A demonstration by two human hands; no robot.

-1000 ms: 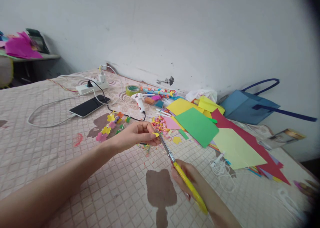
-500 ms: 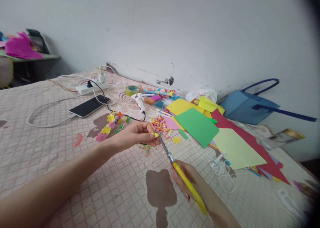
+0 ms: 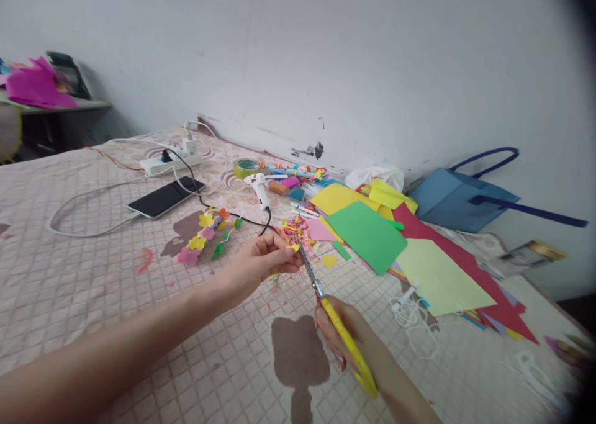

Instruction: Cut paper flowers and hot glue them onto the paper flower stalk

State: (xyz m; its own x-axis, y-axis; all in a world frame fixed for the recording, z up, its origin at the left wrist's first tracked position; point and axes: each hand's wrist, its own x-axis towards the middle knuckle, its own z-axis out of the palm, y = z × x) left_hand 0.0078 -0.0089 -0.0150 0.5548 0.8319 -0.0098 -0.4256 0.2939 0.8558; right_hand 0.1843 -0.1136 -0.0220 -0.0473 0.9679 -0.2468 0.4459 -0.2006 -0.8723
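Observation:
Between the thumb and fingers of my left hand [image 3: 270,257] is a small yellow paper piece [image 3: 293,248]. My right hand [image 3: 344,328] is wrapped round the yellow handles of a pair of scissors [image 3: 344,334]. Their metal blades point up and left, with the tips beside the yellow piece; I cannot tell whether they touch it. A loose yellow paper flower [image 3: 329,261] lies to the right of the blades. Beyond my left hand is a heap of tiny colourful paper scraps [image 3: 298,228]. Several paper flowers [image 3: 198,243] and green leaves [image 3: 218,250] lie left of it.
A white glue gun [image 3: 261,194] trails a black cord. Behind my left arm are a phone [image 3: 165,197] and a power strip [image 3: 170,161]. Coloured sheets, among them a green sheet [image 3: 367,234], spread to the right before a blue bag [image 3: 460,197]. A tape roll [image 3: 246,167] lies near the wall.
My left hand has shifted slightly right and turned a little with the yellow piece. The scissors have tilted slightly, their handle ends moving left. The other things stay put.

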